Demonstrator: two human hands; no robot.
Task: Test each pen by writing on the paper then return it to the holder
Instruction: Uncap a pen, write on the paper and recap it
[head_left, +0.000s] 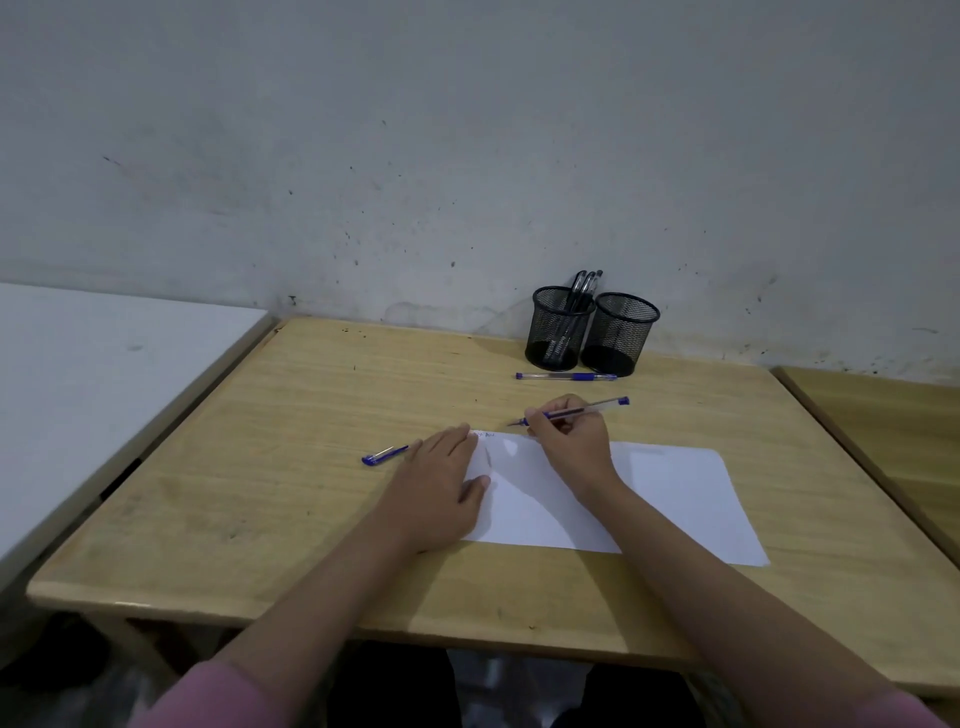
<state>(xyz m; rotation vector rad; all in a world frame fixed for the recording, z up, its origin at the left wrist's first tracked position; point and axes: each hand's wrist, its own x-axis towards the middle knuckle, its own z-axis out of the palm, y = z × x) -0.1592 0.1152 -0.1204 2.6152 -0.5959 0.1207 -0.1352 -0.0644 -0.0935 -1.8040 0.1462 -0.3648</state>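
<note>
A white sheet of paper (670, 493) lies on the wooden table (291, 415). My left hand (441, 483) lies flat on the paper's left edge. My right hand (569, 434) grips a blue pen (587, 409) near its tip, which points left just past the paper's top edge. Small marks show at the paper's top left corner. A blue pen cap (383, 455) lies left of my left hand. A second blue pen (566, 376) lies in front of two black mesh holders. The left holder (558, 332) contains several dark pens; the right holder (618, 332) looks empty.
A grey wall rises right behind the holders. A white table (93, 374) adjoins on the left, and another wooden table (893, 415) on the right.
</note>
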